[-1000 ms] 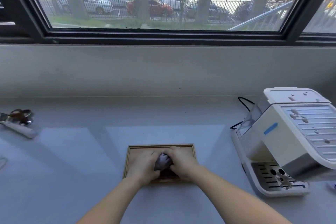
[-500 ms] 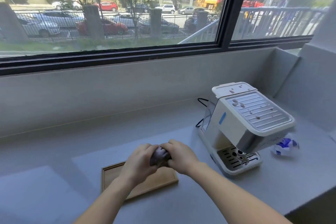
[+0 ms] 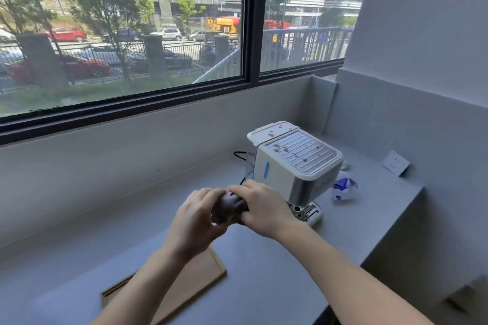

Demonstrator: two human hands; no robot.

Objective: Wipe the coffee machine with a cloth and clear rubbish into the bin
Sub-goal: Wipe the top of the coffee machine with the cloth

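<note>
Both hands (image 3: 232, 212) clutch a bunched cloth (image 3: 231, 203) beside the coffee machine (image 3: 293, 166)

White boxy coffee machine (image 3: 293, 166) on grey counter (image 3: 264, 272) under window, crumpled white-and-blue wrapper (image 3: 343, 188) just right of it, white wall socket (image 3: 396, 166) further right, shallow wooden tray (image 3: 190, 280) front-left, both hands above the counter between tray and machine.

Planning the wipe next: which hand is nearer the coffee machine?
Right. The right hand overlaps the coffee machine at its lower front corner in view; the left hand is farther left, above the wooden tray. Both hold the bunched cloth.
</note>
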